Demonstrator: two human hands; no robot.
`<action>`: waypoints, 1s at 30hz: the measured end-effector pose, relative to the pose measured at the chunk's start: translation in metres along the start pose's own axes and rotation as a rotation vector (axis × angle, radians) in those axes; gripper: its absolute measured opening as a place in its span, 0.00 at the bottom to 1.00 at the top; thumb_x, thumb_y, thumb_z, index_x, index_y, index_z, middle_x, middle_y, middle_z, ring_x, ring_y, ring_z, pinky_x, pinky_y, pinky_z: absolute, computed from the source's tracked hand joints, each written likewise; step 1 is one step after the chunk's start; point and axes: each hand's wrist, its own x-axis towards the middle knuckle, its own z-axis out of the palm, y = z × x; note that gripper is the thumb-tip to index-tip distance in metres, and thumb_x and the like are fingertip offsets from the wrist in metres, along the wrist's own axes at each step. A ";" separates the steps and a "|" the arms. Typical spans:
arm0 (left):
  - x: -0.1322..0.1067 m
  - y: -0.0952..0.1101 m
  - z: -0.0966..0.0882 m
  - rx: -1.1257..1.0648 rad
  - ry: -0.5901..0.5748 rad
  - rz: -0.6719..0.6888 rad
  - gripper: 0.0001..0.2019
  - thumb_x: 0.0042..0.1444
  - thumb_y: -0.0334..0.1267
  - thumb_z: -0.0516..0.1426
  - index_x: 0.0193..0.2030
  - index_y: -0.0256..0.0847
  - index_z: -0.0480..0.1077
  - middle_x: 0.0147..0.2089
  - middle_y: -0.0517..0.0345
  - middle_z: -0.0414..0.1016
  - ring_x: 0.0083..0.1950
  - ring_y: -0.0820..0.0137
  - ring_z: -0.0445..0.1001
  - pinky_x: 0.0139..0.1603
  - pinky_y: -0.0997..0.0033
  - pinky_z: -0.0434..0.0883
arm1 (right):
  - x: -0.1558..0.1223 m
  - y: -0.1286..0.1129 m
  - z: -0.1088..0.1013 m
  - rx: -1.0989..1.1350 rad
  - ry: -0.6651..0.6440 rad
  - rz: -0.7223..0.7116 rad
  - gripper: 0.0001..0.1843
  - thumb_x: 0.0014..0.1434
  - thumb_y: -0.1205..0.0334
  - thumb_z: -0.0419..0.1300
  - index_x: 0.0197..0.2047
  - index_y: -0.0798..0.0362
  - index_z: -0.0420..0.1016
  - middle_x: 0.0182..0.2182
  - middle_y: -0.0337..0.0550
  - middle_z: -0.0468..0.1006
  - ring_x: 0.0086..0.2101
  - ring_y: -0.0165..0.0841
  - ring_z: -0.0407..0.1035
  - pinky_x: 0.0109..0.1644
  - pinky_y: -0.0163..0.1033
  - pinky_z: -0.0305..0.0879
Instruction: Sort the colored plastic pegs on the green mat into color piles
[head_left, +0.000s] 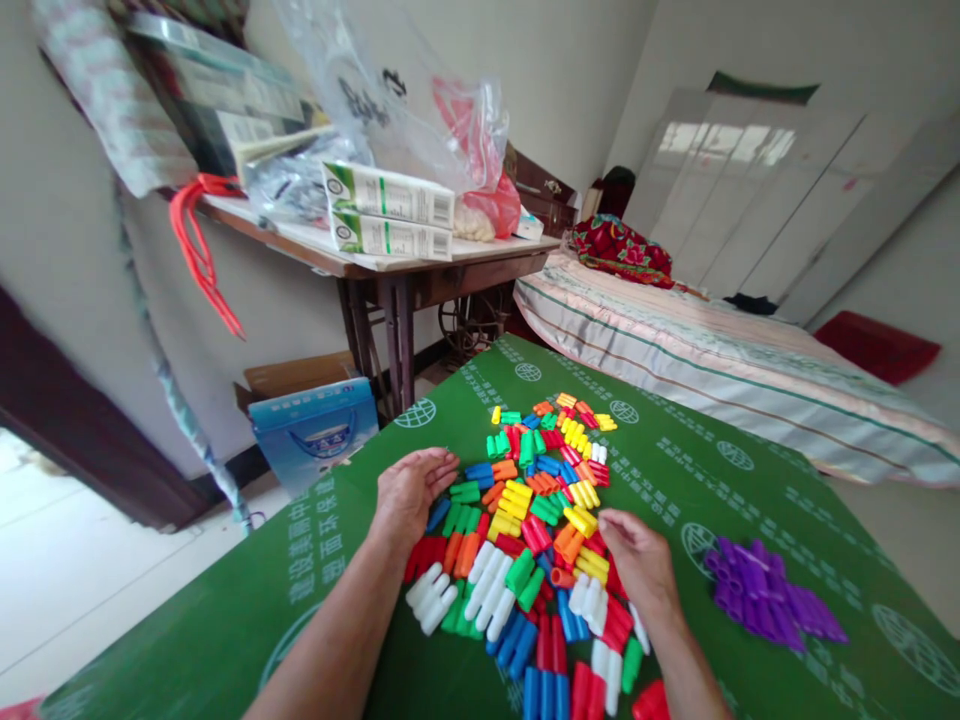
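A long pile of small plastic tubes with rounded ends (491,585), like pen caps, lies down the middle of the green board. They are red, white, blue, green, orange and yellow, many side by side in short rows. My left hand (415,490) rests at the pile's left edge, fingers loosely bent and apart, beside blue and green tubes (465,492); nothing shows in it. On the right edge is my right hand (639,562), its fingers curved toward yellow tubes (581,521). Its fingertips are close to them; I cannot tell whether they touch. No held piece is visible there.
A separate heap of purple tubes (769,590) lies on the right of the green board (337,590). Beyond stand a wooden table (480,262) with white-green boxes (390,212) and plastic bags, a blue carton (315,430) on the floor, and a bed (712,350).
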 end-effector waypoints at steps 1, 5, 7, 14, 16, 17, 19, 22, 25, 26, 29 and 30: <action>0.000 0.000 0.000 -0.006 -0.004 -0.003 0.05 0.40 0.24 0.58 0.27 0.33 0.72 0.27 0.50 0.78 0.31 0.67 0.78 0.34 0.71 0.75 | -0.001 -0.002 0.001 -0.001 -0.021 -0.001 0.20 0.50 0.45 0.62 0.36 0.54 0.79 0.35 0.49 0.82 0.37 0.41 0.77 0.41 0.42 0.74; -0.002 0.003 -0.001 -0.034 -0.016 -0.019 0.04 0.41 0.25 0.59 0.26 0.33 0.72 0.27 0.50 0.78 0.30 0.68 0.78 0.33 0.72 0.76 | -0.006 -0.009 0.002 -0.069 -0.088 -0.038 0.21 0.51 0.43 0.60 0.36 0.53 0.79 0.35 0.48 0.82 0.36 0.41 0.77 0.40 0.40 0.74; -0.003 0.004 -0.002 -0.046 -0.023 -0.031 0.04 0.41 0.25 0.59 0.26 0.33 0.72 0.26 0.49 0.78 0.30 0.68 0.78 0.33 0.72 0.76 | -0.007 -0.012 0.000 -0.135 -0.098 -0.076 0.20 0.52 0.44 0.58 0.35 0.52 0.79 0.35 0.46 0.81 0.35 0.40 0.77 0.39 0.39 0.73; 0.000 0.005 -0.007 -0.077 -0.063 -0.064 0.03 0.42 0.25 0.59 0.27 0.33 0.72 0.27 0.48 0.78 0.30 0.67 0.79 0.33 0.70 0.76 | 0.000 -0.032 -0.001 -0.429 -0.178 -0.227 0.12 0.53 0.51 0.56 0.31 0.46 0.79 0.30 0.40 0.79 0.30 0.36 0.74 0.35 0.37 0.71; 0.002 0.005 -0.008 -0.084 -0.083 -0.072 0.03 0.43 0.24 0.59 0.26 0.33 0.72 0.27 0.48 0.78 0.31 0.66 0.79 0.33 0.71 0.76 | 0.006 -0.039 0.001 -0.470 -0.207 -0.250 0.10 0.52 0.53 0.57 0.30 0.46 0.78 0.29 0.39 0.79 0.29 0.36 0.74 0.34 0.37 0.69; 0.003 0.005 -0.008 -0.088 -0.094 -0.074 0.03 0.43 0.24 0.59 0.26 0.33 0.72 0.27 0.48 0.78 0.31 0.66 0.79 0.33 0.71 0.76 | 0.010 -0.042 0.003 -0.480 -0.213 -0.259 0.10 0.52 0.54 0.57 0.29 0.46 0.78 0.29 0.39 0.79 0.29 0.36 0.73 0.34 0.37 0.69; 0.005 0.004 -0.009 -0.096 -0.115 -0.075 0.03 0.44 0.24 0.58 0.26 0.32 0.72 0.28 0.47 0.78 0.32 0.66 0.79 0.34 0.71 0.76 | 0.022 -0.046 0.005 -0.501 -0.203 -0.280 0.10 0.51 0.54 0.57 0.30 0.46 0.78 0.30 0.38 0.80 0.30 0.36 0.73 0.34 0.37 0.69; 0.009 0.003 -0.010 -0.105 -0.159 -0.069 0.03 0.46 0.24 0.57 0.27 0.32 0.72 0.30 0.46 0.79 0.34 0.66 0.79 0.36 0.71 0.76 | 0.049 -0.047 0.008 -0.590 -0.156 -0.319 0.12 0.53 0.54 0.55 0.33 0.46 0.79 0.32 0.39 0.80 0.33 0.36 0.74 0.39 0.39 0.69; 0.012 0.003 -0.009 -0.107 -0.200 -0.072 0.04 0.47 0.24 0.57 0.27 0.32 0.73 0.31 0.46 0.79 0.35 0.66 0.79 0.37 0.71 0.76 | 0.083 -0.042 0.011 -0.681 -0.106 -0.315 0.17 0.54 0.52 0.54 0.42 0.49 0.78 0.41 0.44 0.79 0.40 0.38 0.74 0.46 0.40 0.68; 0.014 0.003 -0.008 -0.108 -0.207 -0.076 0.04 0.47 0.24 0.57 0.27 0.32 0.73 0.31 0.46 0.79 0.35 0.66 0.79 0.37 0.71 0.76 | 0.095 -0.040 0.012 -0.700 -0.095 -0.305 0.20 0.54 0.51 0.55 0.45 0.50 0.77 0.44 0.46 0.78 0.43 0.38 0.73 0.49 0.41 0.67; 0.017 0.002 -0.007 -0.121 -0.223 -0.081 0.05 0.48 0.23 0.56 0.28 0.32 0.73 0.32 0.45 0.79 0.36 0.66 0.79 0.38 0.71 0.76 | 0.131 -0.034 0.018 -0.770 -0.076 -0.259 0.27 0.55 0.48 0.55 0.54 0.53 0.73 0.53 0.50 0.72 0.53 0.39 0.67 0.58 0.42 0.60; 0.018 0.002 -0.007 -0.130 -0.226 -0.082 0.05 0.48 0.23 0.56 0.28 0.32 0.73 0.33 0.45 0.79 0.37 0.65 0.79 0.39 0.70 0.76 | 0.142 -0.032 0.021 -0.796 -0.074 -0.235 0.29 0.56 0.47 0.55 0.56 0.53 0.71 0.56 0.51 0.70 0.56 0.40 0.64 0.60 0.43 0.58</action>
